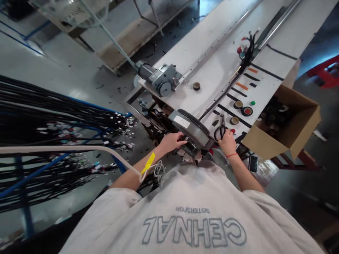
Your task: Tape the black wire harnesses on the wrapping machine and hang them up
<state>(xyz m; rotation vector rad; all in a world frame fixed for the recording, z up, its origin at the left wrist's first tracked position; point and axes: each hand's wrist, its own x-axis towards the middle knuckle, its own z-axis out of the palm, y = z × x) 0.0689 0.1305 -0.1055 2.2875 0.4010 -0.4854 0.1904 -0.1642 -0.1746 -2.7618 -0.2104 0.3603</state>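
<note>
My left hand [171,142] is at the near end of the table, beside a grey taping-like machine with a black wheel [194,120] on top. Its thumb and fingers are apart, and the fingertips are partly hidden against the machine's side. Right of the machine, my right hand [227,142] is closed on the handles of black-handled scissors [222,124], whose blades point away from me over the white tabletop. A long black cable bundle [225,92] runs along the table from the machine, with connectors [241,50] at its far end.
Tape rolls [238,104] and black and orange strips [242,86] lie on the tabletop. An open cardboard box [302,130] stands at the right. A motor unit [161,83] sits at the table's left corner. Black wire harnesses [53,102] hang on a blue rack at left.
</note>
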